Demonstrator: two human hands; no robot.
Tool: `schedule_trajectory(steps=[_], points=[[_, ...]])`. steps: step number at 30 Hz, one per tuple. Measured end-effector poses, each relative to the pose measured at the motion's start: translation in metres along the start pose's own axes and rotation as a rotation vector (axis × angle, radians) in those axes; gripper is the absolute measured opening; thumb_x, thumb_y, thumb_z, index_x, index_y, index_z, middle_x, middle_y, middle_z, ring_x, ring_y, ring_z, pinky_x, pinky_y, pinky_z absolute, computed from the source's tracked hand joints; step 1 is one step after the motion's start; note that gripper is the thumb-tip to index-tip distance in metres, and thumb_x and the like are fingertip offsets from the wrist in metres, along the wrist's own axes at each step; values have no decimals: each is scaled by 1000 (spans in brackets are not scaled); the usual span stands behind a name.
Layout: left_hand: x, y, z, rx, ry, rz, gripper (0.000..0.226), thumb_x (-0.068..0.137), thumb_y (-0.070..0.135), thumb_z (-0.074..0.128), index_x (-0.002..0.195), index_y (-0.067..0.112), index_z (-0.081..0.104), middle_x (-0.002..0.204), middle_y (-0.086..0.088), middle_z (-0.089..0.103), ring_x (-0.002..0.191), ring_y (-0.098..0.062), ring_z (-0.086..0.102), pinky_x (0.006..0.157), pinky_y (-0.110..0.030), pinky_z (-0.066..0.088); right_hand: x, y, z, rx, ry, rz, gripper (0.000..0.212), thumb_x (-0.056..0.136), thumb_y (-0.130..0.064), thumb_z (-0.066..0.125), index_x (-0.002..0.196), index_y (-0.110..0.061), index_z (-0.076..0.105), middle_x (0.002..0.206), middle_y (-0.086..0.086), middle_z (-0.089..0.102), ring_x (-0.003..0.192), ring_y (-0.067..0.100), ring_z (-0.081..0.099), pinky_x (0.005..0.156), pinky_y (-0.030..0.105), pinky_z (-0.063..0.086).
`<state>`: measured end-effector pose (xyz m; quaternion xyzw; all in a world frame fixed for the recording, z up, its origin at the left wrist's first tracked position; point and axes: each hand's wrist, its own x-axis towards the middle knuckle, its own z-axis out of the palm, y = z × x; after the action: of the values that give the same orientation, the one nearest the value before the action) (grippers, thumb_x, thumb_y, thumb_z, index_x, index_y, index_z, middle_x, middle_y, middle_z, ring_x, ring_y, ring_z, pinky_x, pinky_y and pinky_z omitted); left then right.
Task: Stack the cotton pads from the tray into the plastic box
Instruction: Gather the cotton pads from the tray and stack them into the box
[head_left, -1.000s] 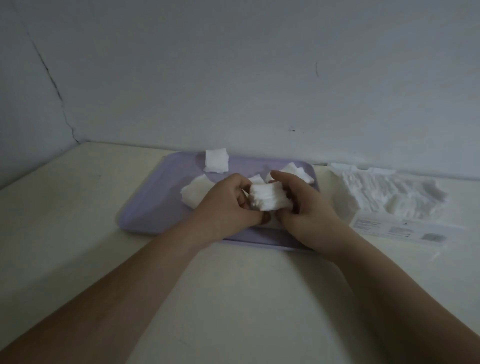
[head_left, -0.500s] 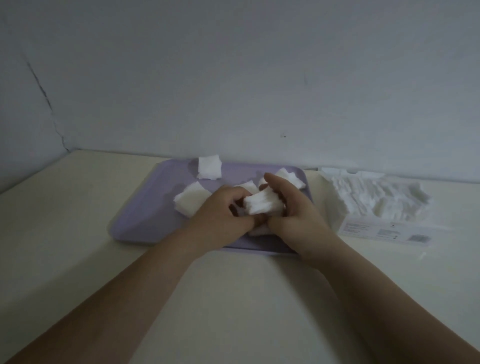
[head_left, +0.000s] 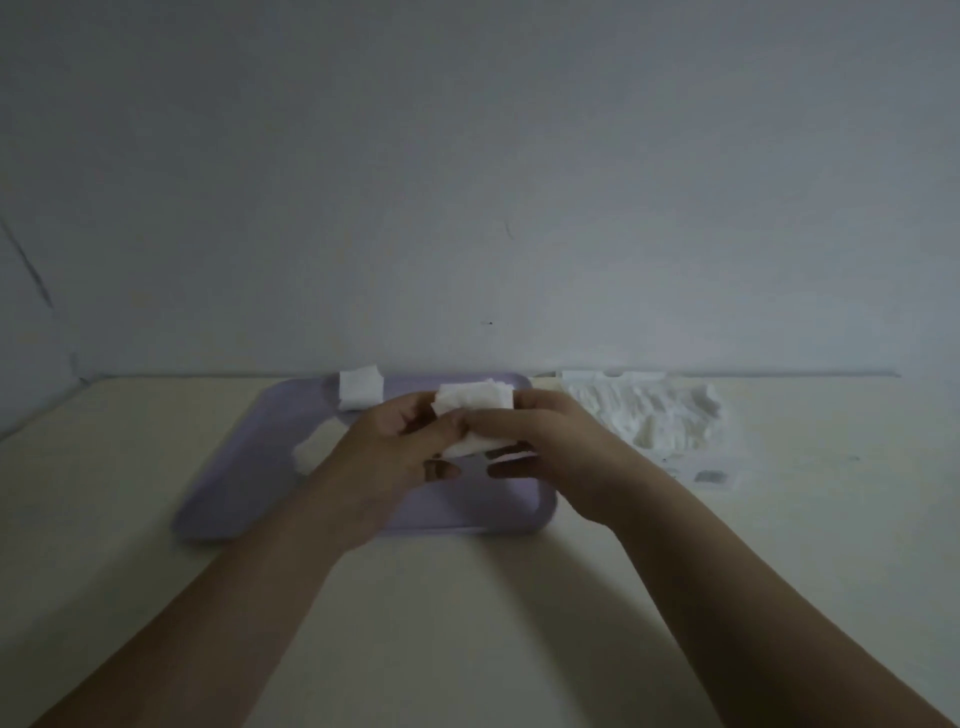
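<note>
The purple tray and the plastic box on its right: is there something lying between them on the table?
In the head view, only a narrow strip of bare table separates the purple tray from the plastic box; the right hand covers its nearer part.

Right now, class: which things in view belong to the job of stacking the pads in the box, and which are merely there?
Part of the job:
- bundle of pads, held between the left hand and right hand
- loose pads on the purple tray
- plastic box, already holding pads

Merely there:
- cream table
- grey wall
</note>
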<state>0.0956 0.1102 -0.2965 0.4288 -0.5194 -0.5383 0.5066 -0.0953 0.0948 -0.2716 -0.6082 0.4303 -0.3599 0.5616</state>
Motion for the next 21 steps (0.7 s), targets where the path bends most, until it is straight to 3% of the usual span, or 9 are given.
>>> schedule_trajectory(steps=[3,6,8,10,13,16,18,21], points=[[7,9,27,11,-88,-19,29,98,23,62,124,11,70,118,-12,73,103,-20,66,75,-31,54,-17,-7,-23,33,24,-5,28,88,-28,76,113,-14,75,108,7,79,109,26,72,95,42,55],[19,17,56,75,-114,-32,28,101,26,62,123,10,70,119,-14,74,99,-16,69,76,-33,55,-28,-11,-48,115,184,-28,29,87,-20,75,111,-4,71,107,16,77,103,31,74,97,48,55],[28,18,75,142,-56,-4,21,99,23,66,117,13,72,113,-12,76,94,-14,71,75,-32,55,-34,-15,-70,91,363,-56,25,85,-16,75,103,-2,67,100,19,76,92,32,76,87,48,60],[37,15,90,320,50,94,14,94,20,72,108,19,75,102,-3,78,89,-9,70,75,-24,55,-38,-15,-96,-95,514,-97,38,78,-23,78,98,6,64,87,18,71,77,30,74,69,47,60],[44,3,106,644,39,245,15,91,24,73,106,24,76,105,11,74,93,-1,67,86,-16,51,-45,-10,-122,-357,562,-67,66,63,-44,80,85,14,58,68,12,53,61,23,53,58,40,42],[47,-10,115,861,-63,330,17,89,29,69,105,32,75,112,16,70,101,1,63,99,-23,48,-43,1,-132,-490,578,-3,55,66,-47,82,62,-1,51,60,10,44,54,19,43,53,34,32],[46,-16,119,883,-86,348,15,89,29,68,102,31,76,111,14,71,105,-4,64,101,-29,49,-40,5,-133,-552,571,3,49,69,-45,82,58,-11,49,58,8,42,49,21,42,51,31,28],[44,-18,122,861,-61,344,11,89,26,68,97,30,76,108,13,71,104,-6,64,99,-30,49,-35,5,-134,-582,533,37,52,66,-38,89,56,-15,44,52,2,45,52,23,67,47,26,34]])
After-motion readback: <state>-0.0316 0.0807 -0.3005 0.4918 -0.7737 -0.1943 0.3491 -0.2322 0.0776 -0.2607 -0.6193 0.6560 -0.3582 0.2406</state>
